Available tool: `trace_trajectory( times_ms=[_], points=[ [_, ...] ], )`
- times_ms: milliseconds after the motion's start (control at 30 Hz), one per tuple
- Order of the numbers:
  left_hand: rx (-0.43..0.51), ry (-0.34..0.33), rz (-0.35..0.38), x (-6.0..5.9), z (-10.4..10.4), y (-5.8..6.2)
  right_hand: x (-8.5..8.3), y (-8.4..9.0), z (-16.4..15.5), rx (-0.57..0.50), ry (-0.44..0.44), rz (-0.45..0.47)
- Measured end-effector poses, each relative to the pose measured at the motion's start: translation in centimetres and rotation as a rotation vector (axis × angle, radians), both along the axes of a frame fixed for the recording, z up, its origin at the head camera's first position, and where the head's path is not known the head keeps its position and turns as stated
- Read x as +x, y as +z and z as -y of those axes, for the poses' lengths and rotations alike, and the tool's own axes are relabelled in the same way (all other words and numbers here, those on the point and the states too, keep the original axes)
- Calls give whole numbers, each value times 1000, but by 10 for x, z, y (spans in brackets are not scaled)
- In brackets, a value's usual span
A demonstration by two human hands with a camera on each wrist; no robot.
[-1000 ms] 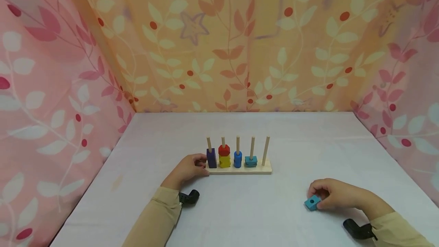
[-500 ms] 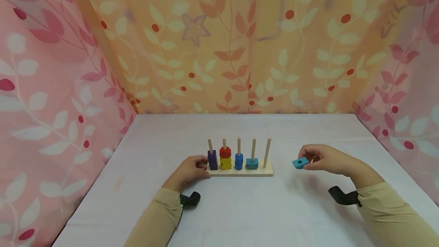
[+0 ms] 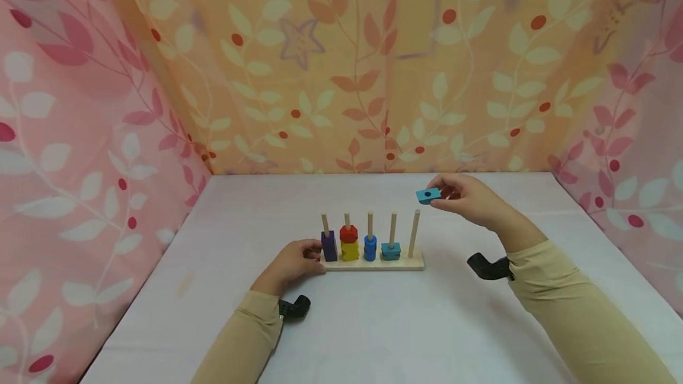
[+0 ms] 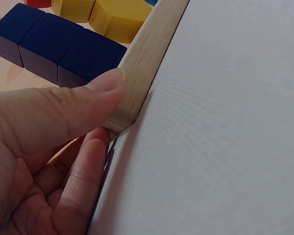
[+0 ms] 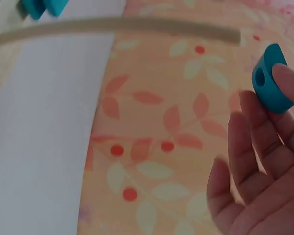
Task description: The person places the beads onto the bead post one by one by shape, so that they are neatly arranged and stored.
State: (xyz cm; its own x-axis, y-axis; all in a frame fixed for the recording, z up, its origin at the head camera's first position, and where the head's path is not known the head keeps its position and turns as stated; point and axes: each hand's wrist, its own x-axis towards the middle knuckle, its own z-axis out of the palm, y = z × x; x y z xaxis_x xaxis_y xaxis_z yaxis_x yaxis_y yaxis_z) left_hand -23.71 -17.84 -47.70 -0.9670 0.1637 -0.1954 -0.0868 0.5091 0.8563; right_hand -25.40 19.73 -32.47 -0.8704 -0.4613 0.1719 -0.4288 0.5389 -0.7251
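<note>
Leaf-printed pink and orange curtains point(image 3: 373, 64) are enclosing the white table point(image 3: 373, 325) where we are working. Our right hand point(image 3: 469, 199) is pinching a flat teal wooden block with a centre hole point(image 3: 428, 195) in the air, just above and right of the bare rightmost peg point(image 3: 414, 233) of the pale wooden peg rack point(image 3: 373, 262). Purple point(image 3: 328, 245), red-on-yellow point(image 3: 349, 243), blue point(image 3: 370, 248) and teal point(image 3: 391, 251) pieces are sitting on the other pegs. Our left hand point(image 3: 292, 264) is gripping the rack's left end, thumb on top.
</note>
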Motion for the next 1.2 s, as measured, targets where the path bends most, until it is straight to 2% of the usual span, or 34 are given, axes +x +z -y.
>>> trace_trajectory(
  times_ms=[233,433,567,900,1200],
  points=[
    [15,-9,-6,0,-1,0,-4,-11,35,-101,18,22],
    [18,-23,-10,-1,-1,-2,-2,-16,49,-130,16,78],
    [20,-24,-6,0,-1,-2,0,-18,52,-120,24,136],
    [31,-12,-4,0,1,2,2,-21,54,-128,59,146],
    [34,2,9,-3,1,-2,0,-42,53,-160,14,235]
  ],
)
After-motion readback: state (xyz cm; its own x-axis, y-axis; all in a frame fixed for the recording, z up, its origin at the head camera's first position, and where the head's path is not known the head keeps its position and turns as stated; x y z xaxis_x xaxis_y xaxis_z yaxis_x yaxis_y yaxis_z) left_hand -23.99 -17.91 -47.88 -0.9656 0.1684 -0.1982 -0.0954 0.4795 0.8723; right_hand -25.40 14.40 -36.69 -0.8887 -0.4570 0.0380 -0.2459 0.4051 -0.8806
